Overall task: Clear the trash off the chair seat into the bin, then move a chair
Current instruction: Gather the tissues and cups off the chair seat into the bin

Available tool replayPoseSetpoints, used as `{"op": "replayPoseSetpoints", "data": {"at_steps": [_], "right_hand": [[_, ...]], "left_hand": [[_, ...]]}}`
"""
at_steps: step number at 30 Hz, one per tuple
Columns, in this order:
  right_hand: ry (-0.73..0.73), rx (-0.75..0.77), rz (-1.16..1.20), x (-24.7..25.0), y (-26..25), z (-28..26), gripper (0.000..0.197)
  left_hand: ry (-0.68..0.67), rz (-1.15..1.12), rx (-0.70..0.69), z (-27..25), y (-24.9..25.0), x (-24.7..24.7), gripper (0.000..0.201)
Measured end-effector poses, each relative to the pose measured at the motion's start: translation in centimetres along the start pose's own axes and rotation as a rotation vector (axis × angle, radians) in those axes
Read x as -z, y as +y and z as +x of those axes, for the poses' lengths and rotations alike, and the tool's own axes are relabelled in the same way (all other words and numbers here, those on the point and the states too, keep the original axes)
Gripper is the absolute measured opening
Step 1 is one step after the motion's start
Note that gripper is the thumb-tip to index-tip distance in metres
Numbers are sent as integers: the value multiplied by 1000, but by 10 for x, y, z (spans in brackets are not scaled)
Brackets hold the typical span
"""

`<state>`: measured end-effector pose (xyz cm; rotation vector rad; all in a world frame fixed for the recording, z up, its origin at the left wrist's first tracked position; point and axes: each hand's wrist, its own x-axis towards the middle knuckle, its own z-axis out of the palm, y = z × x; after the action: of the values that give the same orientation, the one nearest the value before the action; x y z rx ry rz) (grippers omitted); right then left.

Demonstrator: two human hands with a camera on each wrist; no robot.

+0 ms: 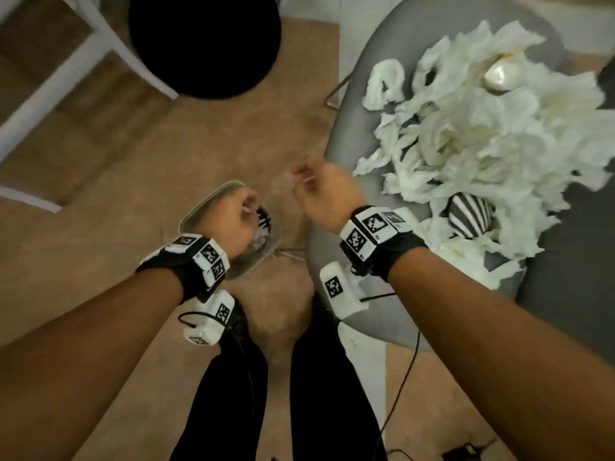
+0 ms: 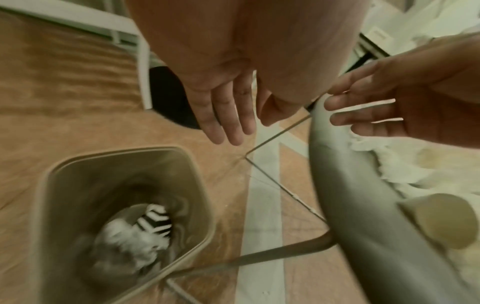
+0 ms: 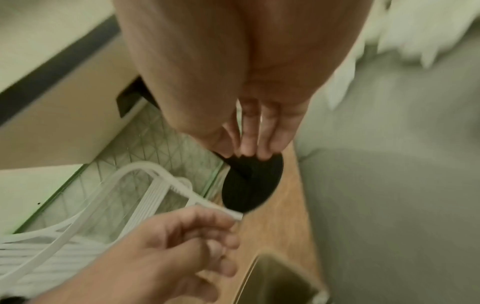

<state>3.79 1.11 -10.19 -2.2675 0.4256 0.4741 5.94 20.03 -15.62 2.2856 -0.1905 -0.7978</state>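
Observation:
A grey chair seat on the right carries a heap of crumpled white tissues, a black-and-white striped wad and a pale round lump. To its left, a small grey bin stands on the floor. In the left wrist view the bin holds tissue and another striped wad. My left hand hovers over the bin, fingers straight and empty. My right hand hangs between the bin and the seat's left edge, fingers relaxed and holding nothing.
A black round stool and white table legs stand on the wooden floor beyond the bin. A white slatted frame lies further left. A black cable trails beside my legs. The head and right wrist views are motion-blurred.

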Motion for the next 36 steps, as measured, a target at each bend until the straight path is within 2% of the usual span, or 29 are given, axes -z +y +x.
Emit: {"op": "replayPoseSetpoints", "data": {"at_steps": [2,4,6,7,9,11,15,18,19,21,22,24,26,27,29,31,33,34,36], "right_hand": [[152,25,-220,54,17,1,37],[218,-73,-498,99,44,0,60],[100,-217,-648,123,70,-5,81],[14,-252,-671,131,82,-10,82],[-118,-195,-668,134,101,-21,67],[-187,-125,-610,131,111,-31,59],[-30,-81,-401,136,136,-47,34],[56,-17,-314,145,150,-59,39],[67,-7,-293,149,154,-64,40],[93,17,-232,155,162,-68,42],[118,13,-181,159,167,-70,43],[166,-60,-58,168,174,-74,41],[220,-125,25,174,175,-76,40],[264,-129,43,175,173,-76,37],[364,-103,65,170,166,-73,36],[401,-97,102,164,158,-66,47],[322,-118,8,154,151,-53,64],[229,-135,-95,146,145,-45,70],[53,-144,-305,131,134,-36,64]], "left_hand": [[-16,18,-69,12,43,-1,31],[-18,9,-135,26,84,-6,32],[-23,2,-192,39,115,-16,35],[-35,4,-224,45,131,-25,39],[-51,58,-294,53,158,-43,51],[-45,167,-413,57,182,-58,68],[-13,401,-699,62,237,-85,94],[-54,532,-791,70,280,-103,92],[-101,532,-783,75,290,-111,83],[-164,477,-742,84,299,-121,52],[-153,435,-724,86,299,-125,38],[-72,367,-650,85,291,-124,25],[18,336,-527,79,272,-113,22],[23,316,-450,76,258,-106,27],[-13,271,-314,71,224,-86,41],[-40,309,-252,66,191,-68,38],[-31,347,-202,57,163,-50,32],[-27,326,-164,50,149,-41,29],[-2,242,-110,37,128,-32,22]]}}
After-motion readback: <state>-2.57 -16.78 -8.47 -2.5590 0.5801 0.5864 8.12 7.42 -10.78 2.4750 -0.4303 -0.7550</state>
